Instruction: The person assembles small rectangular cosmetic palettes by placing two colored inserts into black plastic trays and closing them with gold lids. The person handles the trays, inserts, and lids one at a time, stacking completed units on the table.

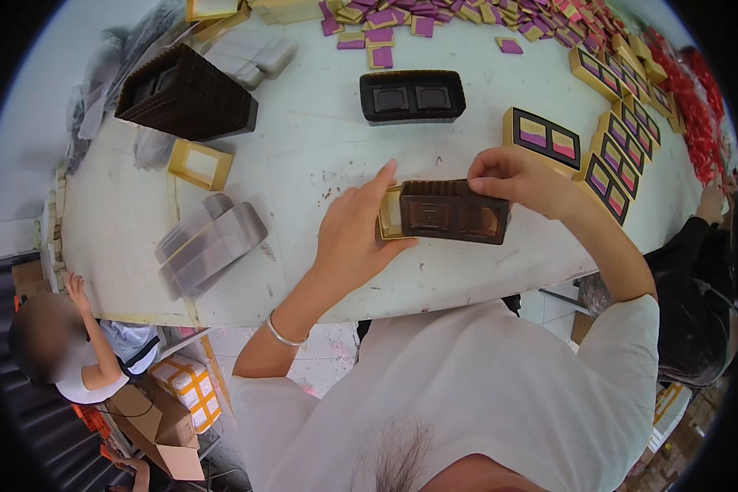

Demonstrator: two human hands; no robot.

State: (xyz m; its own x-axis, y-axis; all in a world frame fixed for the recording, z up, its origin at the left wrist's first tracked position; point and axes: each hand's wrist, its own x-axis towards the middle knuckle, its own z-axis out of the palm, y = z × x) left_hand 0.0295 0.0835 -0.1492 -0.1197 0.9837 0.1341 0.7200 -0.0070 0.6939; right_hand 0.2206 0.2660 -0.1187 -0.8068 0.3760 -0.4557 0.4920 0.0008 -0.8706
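Near the table's front edge, my left hand (348, 234) grips the left end of a small gold box (391, 215), thumb at its near side and fingers at its far side. Over that box lies a dark brown plastic tray (453, 215) with two square wells, tilted and covering most of it. My right hand (521, 179) pinches the tray's far right corner between thumb and fingers. How far the tray sits inside the box cannot be seen. Beyond my hands, another dark two-well tray (412, 98) rests on the table.
At left stand a tall stack of dark trays (187, 94), a gold box (199, 165) and clear plastic covers (211, 246). Filled gold boxes (543, 139) line the right. Purple-and-gold packets (422, 26) are heaped at the back. Other people (98, 353) are beside the table.
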